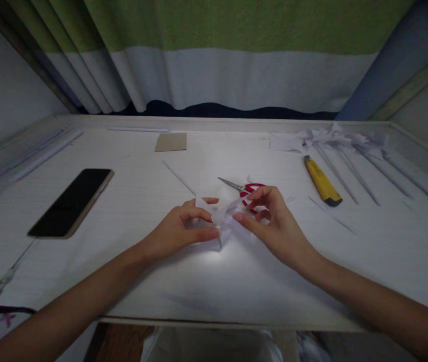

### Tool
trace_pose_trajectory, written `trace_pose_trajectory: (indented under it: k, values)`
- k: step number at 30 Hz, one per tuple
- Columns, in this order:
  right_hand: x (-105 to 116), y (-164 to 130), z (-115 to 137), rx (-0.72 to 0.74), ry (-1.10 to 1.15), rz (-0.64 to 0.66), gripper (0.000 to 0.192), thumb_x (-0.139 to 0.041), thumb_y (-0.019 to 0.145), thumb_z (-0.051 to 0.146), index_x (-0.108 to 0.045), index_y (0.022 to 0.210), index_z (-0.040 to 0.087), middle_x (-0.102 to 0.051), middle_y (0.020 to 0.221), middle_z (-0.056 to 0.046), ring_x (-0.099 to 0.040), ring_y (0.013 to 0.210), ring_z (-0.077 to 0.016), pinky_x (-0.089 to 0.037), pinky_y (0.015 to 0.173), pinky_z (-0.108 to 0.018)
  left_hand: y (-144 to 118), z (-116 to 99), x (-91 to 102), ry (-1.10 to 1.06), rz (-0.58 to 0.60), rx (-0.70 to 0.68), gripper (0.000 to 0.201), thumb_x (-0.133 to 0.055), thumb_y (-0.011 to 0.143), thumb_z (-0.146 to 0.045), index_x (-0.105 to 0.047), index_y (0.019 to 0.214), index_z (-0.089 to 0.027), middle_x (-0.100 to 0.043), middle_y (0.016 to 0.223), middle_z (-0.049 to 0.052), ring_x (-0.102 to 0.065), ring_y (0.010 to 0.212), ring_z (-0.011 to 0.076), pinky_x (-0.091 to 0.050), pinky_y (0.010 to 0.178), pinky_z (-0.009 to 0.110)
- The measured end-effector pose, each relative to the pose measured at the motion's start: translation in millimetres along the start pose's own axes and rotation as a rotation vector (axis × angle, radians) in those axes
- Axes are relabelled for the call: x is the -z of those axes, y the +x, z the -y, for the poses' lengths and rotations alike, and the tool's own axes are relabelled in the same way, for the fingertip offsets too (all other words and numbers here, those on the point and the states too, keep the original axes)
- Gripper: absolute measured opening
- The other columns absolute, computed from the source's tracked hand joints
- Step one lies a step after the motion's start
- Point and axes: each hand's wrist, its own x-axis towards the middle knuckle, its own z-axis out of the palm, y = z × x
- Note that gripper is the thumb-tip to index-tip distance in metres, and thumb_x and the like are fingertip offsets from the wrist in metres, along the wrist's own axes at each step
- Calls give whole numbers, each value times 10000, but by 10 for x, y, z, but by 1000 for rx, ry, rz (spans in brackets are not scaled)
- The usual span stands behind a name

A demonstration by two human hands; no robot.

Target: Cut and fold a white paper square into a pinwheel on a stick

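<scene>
A small white folded paper piece point(221, 217) sits just above the white table point(214, 281), held between both hands. My left hand point(178, 231) pinches its left side with thumb and fingers. From the right, my right hand point(270, 221) grips the paper's other flap. Red-handled scissors point(244, 189) lie on the table right behind my right hand, blades pointing left.
A black phone point(71, 202) lies at the left. A yellow utility knife point(322, 187) lies right of the scissors. Several white paper pinwheels on sticks point(349, 151) are at the back right. A brown card point(171, 142) lies at the back. Curtains hang behind the table.
</scene>
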Motion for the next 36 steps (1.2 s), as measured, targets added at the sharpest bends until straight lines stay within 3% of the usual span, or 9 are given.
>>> trace_pose_trajectory:
  k: [3,6,8,16,22,27,31,36]
  values:
    - [-28,50,-2,-199,298,114,352,-643,632,252,-385,869,215,-528,878,-23,-550,733,-129,-468,665,-291,-1,13,4,-25,8,4,71,-644,642,-252,-628,682,-195,-470,1212,36,-457,1082,224,-274,948,398]
    - [-30,62,64,-333,419,359,153,-594,686,230,-499,798,184,-602,780,-16,-584,713,-124,-467,695,-289,-4,30,12,-41,25,-11,75,-638,651,-252,-629,698,-194,-467,1215,36,-453,1087,218,-278,951,386]
    - [-27,51,104,-356,449,422,57,-572,709,213,-547,736,170,-625,739,-11,-591,690,-117,-464,679,-272,-7,40,17,-65,29,-14,85,-639,652,-253,-628,711,-193,-467,1213,36,-456,1085,216,-288,946,383]
    - [-37,6,111,-435,552,370,124,-603,682,152,-553,795,143,-638,696,-4,-590,612,-83,-456,589,-204,3,39,16,-52,53,-28,80,-641,653,-246,-625,702,-185,-464,1211,43,-452,1088,211,-279,957,374]
    - [-65,-8,86,-366,572,238,301,-640,637,158,-398,811,206,-594,716,41,-592,521,-83,-459,471,-190,1,40,20,-73,48,-20,82,-642,648,-243,-630,698,-180,-473,1195,52,-462,1075,217,-295,938,378]
    - [-82,-38,71,-309,552,228,324,-631,648,165,-332,752,232,-546,654,86,-493,360,-34,-340,319,-133,-5,35,12,-115,42,3,86,-644,648,-242,-634,701,-175,-469,1202,50,-458,1078,223,-294,931,371]
    - [-95,-65,41,-254,524,204,288,-629,668,195,-350,728,230,-530,562,93,-500,374,-51,-342,328,-140,-5,42,3,-185,22,41,79,-646,647,-235,-628,680,-166,-460,1215,55,-465,1070,232,-304,915,366]
    - [-108,-75,-5,-225,461,148,229,-656,646,267,-455,743,212,-583,629,52,-522,433,-65,-379,361,-165,4,34,4,-222,11,42,50,-635,652,-209,-634,666,-161,-451,1222,61,-438,1097,229,-272,937,360]
